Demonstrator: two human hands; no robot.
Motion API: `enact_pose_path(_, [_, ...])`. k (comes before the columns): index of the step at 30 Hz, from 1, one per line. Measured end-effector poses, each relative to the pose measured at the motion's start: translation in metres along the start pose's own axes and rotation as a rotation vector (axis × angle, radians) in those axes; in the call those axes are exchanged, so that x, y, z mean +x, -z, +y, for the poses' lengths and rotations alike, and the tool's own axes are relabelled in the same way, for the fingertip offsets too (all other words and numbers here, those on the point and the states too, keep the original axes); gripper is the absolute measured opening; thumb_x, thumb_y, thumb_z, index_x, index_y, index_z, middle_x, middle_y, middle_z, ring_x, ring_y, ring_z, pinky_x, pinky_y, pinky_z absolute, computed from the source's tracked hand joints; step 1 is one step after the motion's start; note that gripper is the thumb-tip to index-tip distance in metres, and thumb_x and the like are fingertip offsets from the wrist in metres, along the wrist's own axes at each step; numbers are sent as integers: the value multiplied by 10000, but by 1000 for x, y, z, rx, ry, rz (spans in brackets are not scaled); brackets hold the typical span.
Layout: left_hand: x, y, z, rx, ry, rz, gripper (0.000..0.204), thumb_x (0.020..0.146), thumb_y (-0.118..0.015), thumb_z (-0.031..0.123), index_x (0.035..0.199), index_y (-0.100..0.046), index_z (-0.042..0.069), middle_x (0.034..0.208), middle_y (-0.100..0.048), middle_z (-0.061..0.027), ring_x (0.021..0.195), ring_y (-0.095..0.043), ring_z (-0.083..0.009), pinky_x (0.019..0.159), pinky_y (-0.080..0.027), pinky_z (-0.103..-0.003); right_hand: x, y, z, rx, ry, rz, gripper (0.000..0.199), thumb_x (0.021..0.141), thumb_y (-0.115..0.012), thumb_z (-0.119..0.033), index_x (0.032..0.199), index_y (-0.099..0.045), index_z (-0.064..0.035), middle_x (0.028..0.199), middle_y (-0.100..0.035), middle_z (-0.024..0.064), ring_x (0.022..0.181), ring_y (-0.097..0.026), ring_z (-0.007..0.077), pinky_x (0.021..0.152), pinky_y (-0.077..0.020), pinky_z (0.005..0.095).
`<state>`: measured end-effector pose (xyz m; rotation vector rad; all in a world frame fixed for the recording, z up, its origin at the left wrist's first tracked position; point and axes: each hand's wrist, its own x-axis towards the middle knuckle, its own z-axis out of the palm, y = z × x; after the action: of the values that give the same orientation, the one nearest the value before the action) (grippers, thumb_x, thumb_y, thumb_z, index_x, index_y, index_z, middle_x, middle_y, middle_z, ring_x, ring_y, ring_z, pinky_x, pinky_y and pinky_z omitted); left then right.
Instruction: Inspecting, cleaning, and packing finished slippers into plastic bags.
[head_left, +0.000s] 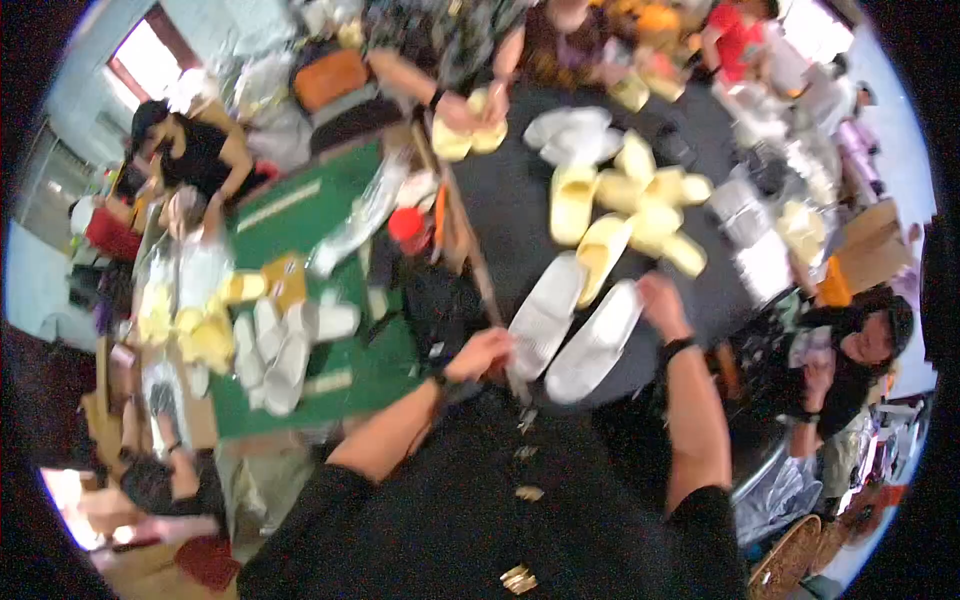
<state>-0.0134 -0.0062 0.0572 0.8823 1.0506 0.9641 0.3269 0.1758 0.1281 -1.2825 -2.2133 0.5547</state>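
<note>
Whole view is blurring w/ motion, so fine detail is getting lost. Left hand (480,354) is sitting at the near end of a white slipper (545,315); fingers are curling in, but can't tell whether they're actually gripping it or just touching. Right hand (662,302) is hovering just beside the far end of a second white slipper (596,342); fingers look bent, grip unclear too. Both white slippers are lying sole-up, long and flat, side by side on the dark table (510,190), pale and smooth. Beyond them on the same table a pile of yellow slippers (630,205) is lying jumbled. Left of the dark table, more white slippers (285,345) are resting on a green table (300,215). Other people around the edges are partly cut off.
</note>
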Motion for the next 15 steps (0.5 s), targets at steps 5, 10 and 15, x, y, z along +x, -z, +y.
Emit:
enact_pose_path(5, [48,-39,132,133,-14,-179,490,877,-517,78,1329,-343,6,870,-615,-86,724,-587,-144,675,-485,-266,-31,-70,17,491,-413,20,94,793,-550,-91,821,-635,-64,741,-643,97,665,-608,207,622,-494,353])
enact_pose_path(10, [117,-120,310,742,-570,-316,721,833,-478,40,1442,-97,96,711,-593,-62,618,-570,-138,606,-475,-284,-31,-61,-24,228,-391,-131,94,835,-565,-165,847,-612,-84,602,-589,54,523,-557,151,494,-443,299])
enact_pose_path(15, [120,-233,428,1300,-1103,-49,791,815,-551,206,1439,-66,177,625,-586,-193,584,-585,-360,551,-471,-463,-26,-81,-4,37,-236,-272,178,823,-530,-229,883,-615,-84,774,-637,154,717,-614,315,650,-473,406])
